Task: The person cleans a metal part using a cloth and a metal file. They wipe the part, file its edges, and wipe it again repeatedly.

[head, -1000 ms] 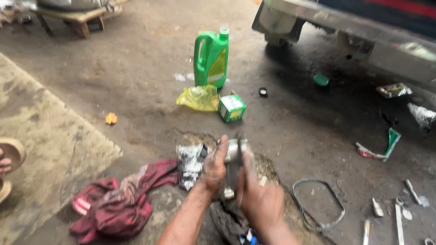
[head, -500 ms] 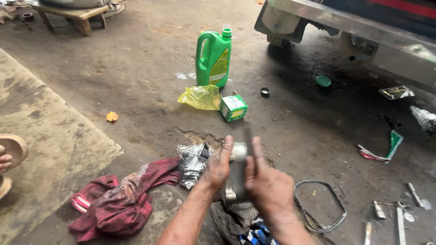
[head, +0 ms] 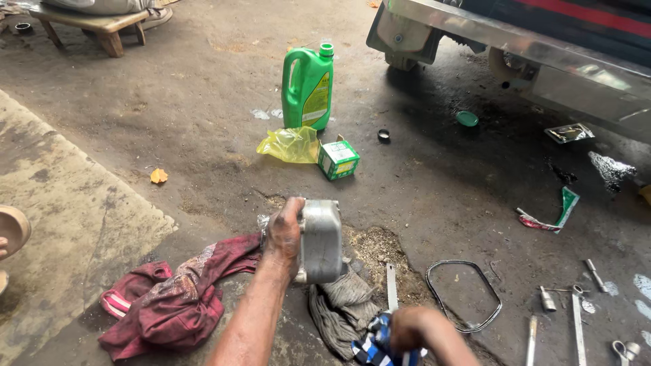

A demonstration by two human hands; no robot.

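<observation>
Left hand is clamped on the left edge of a grey metal block, rounded corners, looks like a cast or finned part, held upright just above the floor. Right hand is low in view, fingers closed around a blue-and-white patterned cloth beside a grey rag.

Handling, my read: block is rigid and probably fairly heavy for one hand. Surface looks oily, hand is grimy too, so expect it to be slippery. Best hold is across the short sides with fingers wrapped over the edge, as now; a second hand under the bottom would be safer. Wouldn't squeeze the flat face if it's finned.

Surface: rough concrete floor, dark with oil stains, a patch of sawdust or grit right under the block. Raised paler slab to the left.

Around it: red rag just left of the forearm, black rubber gasket loop to the right, metal tools beyond that. Further out a green oil jug, yellow plastic bag, small green box. Vehicle bumper top right, wooden bench top left.
</observation>
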